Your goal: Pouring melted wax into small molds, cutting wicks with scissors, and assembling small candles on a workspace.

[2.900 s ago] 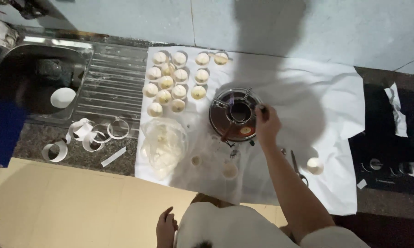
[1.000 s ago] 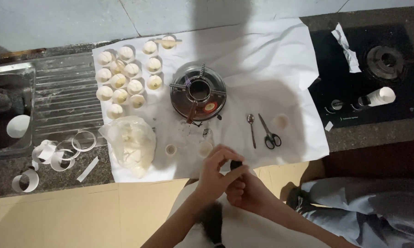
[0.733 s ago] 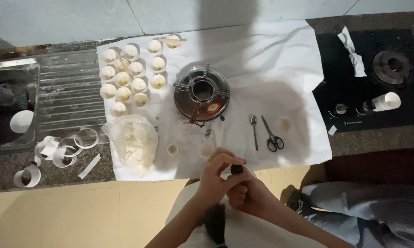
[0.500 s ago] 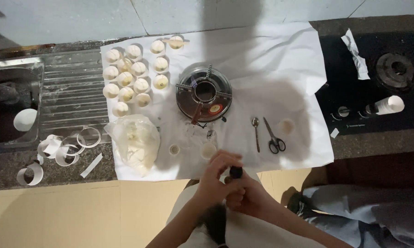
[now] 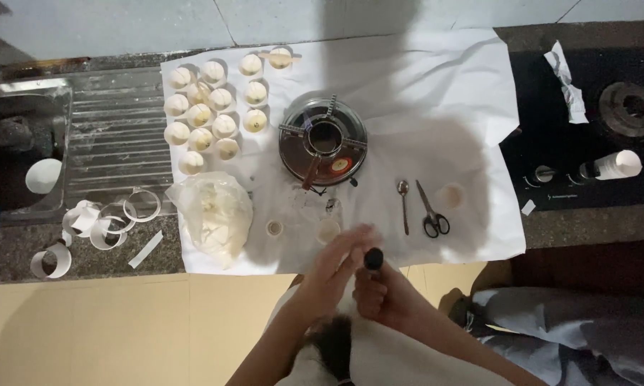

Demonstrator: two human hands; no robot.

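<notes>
Seen from above, closest in: right hand (image 5: pixel 387 297) closed around a small dark round-topped tool (image 5: pixel 373 258), top poking up between the fingers; left hand (image 5: pixel 340 261) blurred, pressed against it from the left, grip impossible to tell. Both held low, just off the near edge of a white paper sheet (image 5: pixel 436 93) spread over a speckled stone counter (image 5: pixel 22 254). Likely risks: tool slipping from the paired hands and dropping below the counter edge, or an elbow catching the sheet and dragging everything along. Just beyond, on the sheet: small pale round pieces (image 5: pixel 327 229), a steel spoon (image 5: pixel 403 204) beside black-handled scissors (image 5: pixel 430 213), a crumpled clear plastic bag of pale dough (image 5: pixel 213 214). Further in, a round metal burner with pan supports (image 5: pixel 323 140), and left of it rows of small pale filled cups (image 5: pixel 215 100). Off the sheet at left, loose white paper rings (image 5: pixel 97 225), a ribbed steel draining board and sink (image 5: pixel 22 154) with a white bowl (image 5: pixel 43 175) inside. At right, a black glass hob (image 5: pixel 586 136). Farthest away, a pale tiled wall; nearest, tan floor.
</notes>
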